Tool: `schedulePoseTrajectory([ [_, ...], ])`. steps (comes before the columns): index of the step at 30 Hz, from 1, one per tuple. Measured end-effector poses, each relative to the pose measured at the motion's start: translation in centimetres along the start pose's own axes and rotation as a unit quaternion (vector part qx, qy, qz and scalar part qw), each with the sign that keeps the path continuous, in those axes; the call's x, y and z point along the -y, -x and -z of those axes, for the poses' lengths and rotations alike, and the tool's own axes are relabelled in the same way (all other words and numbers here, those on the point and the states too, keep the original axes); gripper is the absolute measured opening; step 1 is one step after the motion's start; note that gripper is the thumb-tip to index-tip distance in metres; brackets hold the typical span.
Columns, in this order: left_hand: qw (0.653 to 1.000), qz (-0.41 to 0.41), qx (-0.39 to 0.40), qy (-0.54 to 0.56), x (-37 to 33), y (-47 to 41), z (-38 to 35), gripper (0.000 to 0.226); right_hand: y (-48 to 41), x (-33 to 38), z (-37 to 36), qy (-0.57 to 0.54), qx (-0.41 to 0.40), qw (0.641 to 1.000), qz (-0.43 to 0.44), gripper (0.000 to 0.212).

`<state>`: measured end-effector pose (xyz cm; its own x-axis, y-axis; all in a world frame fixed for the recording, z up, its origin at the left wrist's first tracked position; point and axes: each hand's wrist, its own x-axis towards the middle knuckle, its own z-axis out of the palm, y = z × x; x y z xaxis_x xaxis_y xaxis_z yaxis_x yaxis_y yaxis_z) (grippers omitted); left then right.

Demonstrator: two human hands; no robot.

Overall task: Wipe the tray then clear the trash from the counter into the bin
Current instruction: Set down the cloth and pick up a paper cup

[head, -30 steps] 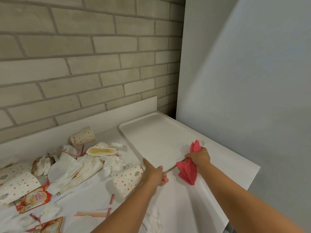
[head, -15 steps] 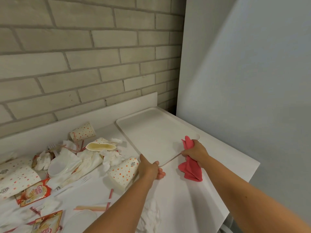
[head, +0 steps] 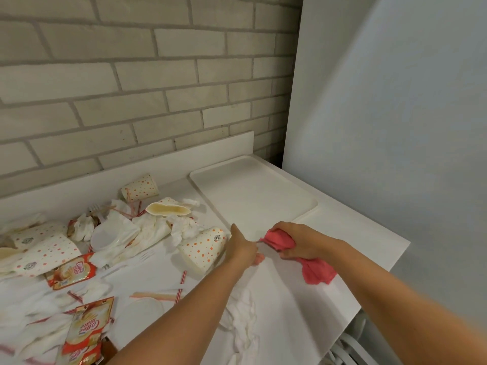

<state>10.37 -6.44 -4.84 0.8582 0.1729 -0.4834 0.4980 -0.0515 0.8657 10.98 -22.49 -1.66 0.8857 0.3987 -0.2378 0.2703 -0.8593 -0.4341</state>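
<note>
A white tray (head: 253,191) lies flat at the back right of the white counter (head: 353,238). My left hand (head: 243,247) grips the tray's near corner, thumb on top. My right hand (head: 303,239) holds a bunched red cloth (head: 315,270) at the tray's near edge, beside the left hand; the cloth's tail hangs onto the counter. Trash covers the counter's left side: dotted paper cups (head: 204,248), crumpled napkins (head: 155,227), creamer packets (head: 72,270) and straws (head: 180,289). No bin is in view.
A brick wall (head: 147,83) with a white backsplash runs behind the counter. A grey-white panel (head: 395,122) stands right of the tray. The counter's right edge drops off near my right forearm. A crumpled napkin (head: 242,320) lies under my left forearm.
My right hand slid the cloth left along the tray's near edge toward my left hand. The view tilted, so the tray sits higher in the frame.
</note>
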Motion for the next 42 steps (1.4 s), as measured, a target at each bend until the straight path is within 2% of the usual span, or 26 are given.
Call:
schedulePoseTrajectory([
  [2, 0.994, -0.056, 0.005, -0.096, -0.6, 1.7, 1.0, 0.049, -0.2, 0.2, -0.6, 0.033, -0.002, 0.999, 0.004, 0.059],
  [3, 0.981, -0.110, -0.004, -0.161, -0.8, 2.4, 1.7, 0.048, -0.3, 0.4, -0.7, 0.053, -0.002, 0.999, -0.003, 0.060],
  [5, 0.941, -0.219, -0.044, -0.253, -1.3, 3.5, 3.2, 0.037, -0.1, 1.2, -0.9, 0.102, 0.001, 0.995, -0.018, 0.062],
  [7, 0.883, -0.298, -0.104, -0.348, -1.6, 3.7, 4.9, 0.031, 0.2, 2.6, -0.8, 0.159, -0.027, 0.987, -0.011, 0.066],
  [10, 0.798, -0.313, -0.152, -0.492, -1.6, 3.8, 7.4, 0.042, 0.9, 5.5, -0.8, 0.150, -0.083, 0.984, 0.044, 0.054],
  [12, 0.781, -0.260, -0.144, -0.549, -1.1, 3.8, 8.6, 0.062, 1.5, 7.5, -1.3, 0.098, -0.040, 0.990, 0.098, 0.043],
  [14, 0.783, -0.208, -0.119, -0.574, -0.3, 3.8, 9.2, 0.078, 2.5, 9.3, -2.0, 0.069, 0.059, 0.987, 0.129, 0.041],
  [16, 0.787, -0.180, -0.098, -0.582, 0.5, 3.7, 9.6, 0.085, 3.3, 10.2, -3.0, 0.057, 0.152, 0.979, 0.126, 0.053],
  [19, 0.796, -0.184, -0.087, -0.570, 1.3, 3.8, 10.1, 0.083, 4.2, 10.5, -4.8, 0.083, 0.192, 0.971, 0.111, 0.071],
  [21, 0.807, -0.199, -0.089, -0.549, 1.6, 4.1, 10.4, 0.079, 4.5, 10.5, -5.8, 0.110, 0.170, 0.973, 0.108, 0.070],
  [26, 0.822, -0.263, -0.112, -0.492, 1.8, 5.6, 10.8, 0.070, 5.7, 10.3, -7.0, 0.113, 0.070, 0.988, 0.085, 0.036],
  [29, 0.846, -0.299, -0.109, -0.428, 1.8, 6.7, 11.1, 0.068, 6.7, 10.3, -7.1, 0.086, 0.005, 0.995, 0.055, 0.024],
  [32, 0.852, -0.348, -0.110, -0.375, 1.6, 8.2, 11.0, 0.066, 8.4, 10.7, -5.8, 0.060, -0.059, 0.996, 0.021, 0.003],
  [36, 0.860, -0.391, -0.084, -0.318, 1.5, 11.0, 9.7, 0.056, 11.0, 11.5, -3.8, 0.071, -0.106, 0.991, -0.029, 0.022],
  [39, 0.874, -0.400, -0.038, -0.273, 1.7, 13.8, 8.2, 0.054, 12.9, 11.5, -2.8, 0.076, -0.121, 0.989, -0.045, 0.006],
  [41, 0.884, -0.396, 0.026, -0.247, 2.2, 15.9, 7.3, 0.067, 14.7, 11.5, -2.4, 0.094, -0.120, 0.985, -0.076, 0.033],
  [42, 0.884, -0.397, 0.056, -0.241, 2.6, 16.8, 6.8, 0.074, 15.6, 11.3, -2.4, 0.095, -0.114, 0.984, -0.099, 0.035],
])
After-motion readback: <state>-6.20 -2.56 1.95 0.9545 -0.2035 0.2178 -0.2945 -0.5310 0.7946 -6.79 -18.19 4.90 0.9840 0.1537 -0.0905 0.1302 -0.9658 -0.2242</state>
